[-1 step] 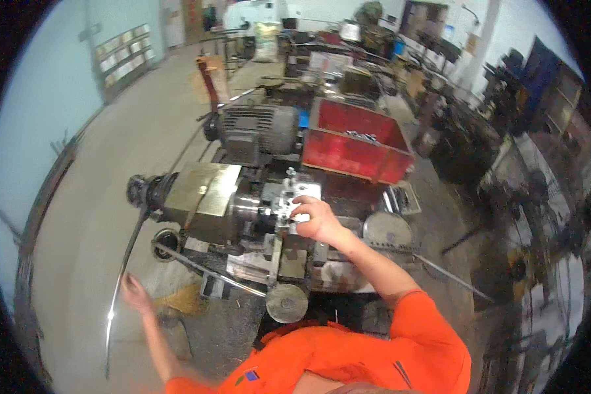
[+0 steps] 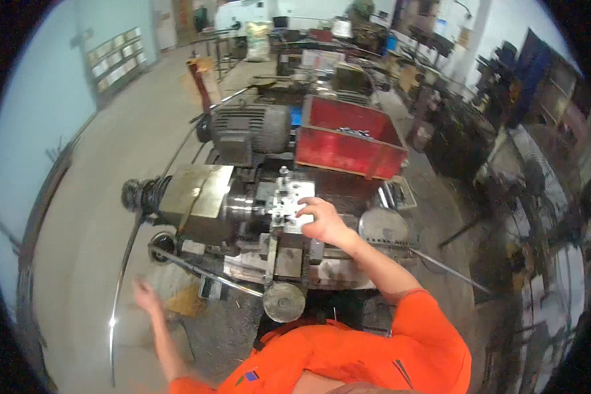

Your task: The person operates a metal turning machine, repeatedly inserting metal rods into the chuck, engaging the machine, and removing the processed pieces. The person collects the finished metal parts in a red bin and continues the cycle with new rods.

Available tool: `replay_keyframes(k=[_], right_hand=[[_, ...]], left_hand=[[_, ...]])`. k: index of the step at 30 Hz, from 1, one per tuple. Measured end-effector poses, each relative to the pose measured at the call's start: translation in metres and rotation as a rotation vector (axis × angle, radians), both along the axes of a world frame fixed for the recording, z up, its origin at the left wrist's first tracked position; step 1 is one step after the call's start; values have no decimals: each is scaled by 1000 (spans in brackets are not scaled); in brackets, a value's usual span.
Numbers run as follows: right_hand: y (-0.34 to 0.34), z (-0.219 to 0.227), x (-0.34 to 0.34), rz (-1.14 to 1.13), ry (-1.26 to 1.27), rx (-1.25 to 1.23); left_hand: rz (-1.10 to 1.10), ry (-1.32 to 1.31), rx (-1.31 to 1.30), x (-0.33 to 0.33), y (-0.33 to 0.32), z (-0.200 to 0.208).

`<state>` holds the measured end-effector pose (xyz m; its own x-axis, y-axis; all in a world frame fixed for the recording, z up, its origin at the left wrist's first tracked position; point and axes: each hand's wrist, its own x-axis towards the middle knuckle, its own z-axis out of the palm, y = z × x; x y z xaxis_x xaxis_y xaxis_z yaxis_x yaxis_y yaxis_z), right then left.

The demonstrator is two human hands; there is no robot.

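My right hand [image 2: 323,221] is over the right edge of a bright metal tool block [image 2: 290,207] on a small lathe. Its fingers are bent and apart, with nothing visible between them. Left of the block is the round, shiny chuck [image 2: 241,208], beside a headstock with a flat metal cover [image 2: 197,190]. My left hand [image 2: 147,297] hangs low at the left, smeared by motion, so its fingers cannot be made out. It is just right of a long shiny rod [image 2: 115,308] and appears apart from it.
A red box [image 2: 354,154] with small metal parts stands behind the lathe, beside a grey motor [image 2: 251,131]. Nearest my body are a round metal handwheel [image 2: 284,302] and a slanting lever bar [image 2: 210,272]. A round disc [image 2: 384,226] lies right of my hand.
My right hand has drawn slightly right, away from the tool block. My left hand has shifted right, away from the long rod. The whole view has moved a little.
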<state>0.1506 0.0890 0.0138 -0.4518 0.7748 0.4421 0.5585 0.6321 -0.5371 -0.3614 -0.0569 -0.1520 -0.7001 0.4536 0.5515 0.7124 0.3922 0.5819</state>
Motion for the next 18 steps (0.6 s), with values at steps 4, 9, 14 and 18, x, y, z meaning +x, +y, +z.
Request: replay_keyframes(k=[4, 9, 14, 18], right_hand=[[-47, -12, 98, -219, -42, -96], [-111, -43, 209, -570, -18, -279], [-175, -83, 321, -1030, -394, -115], [-220, -135, 412, -1236, -595, -334]], left_hand=[[-509, -172, -684, 67, 24, -112], [-724, 713, -1121, 24, 59, -146], [-757, 518, -1132, 57, 76, -102], [-594, 152, -1014, 46, 56, -53]])
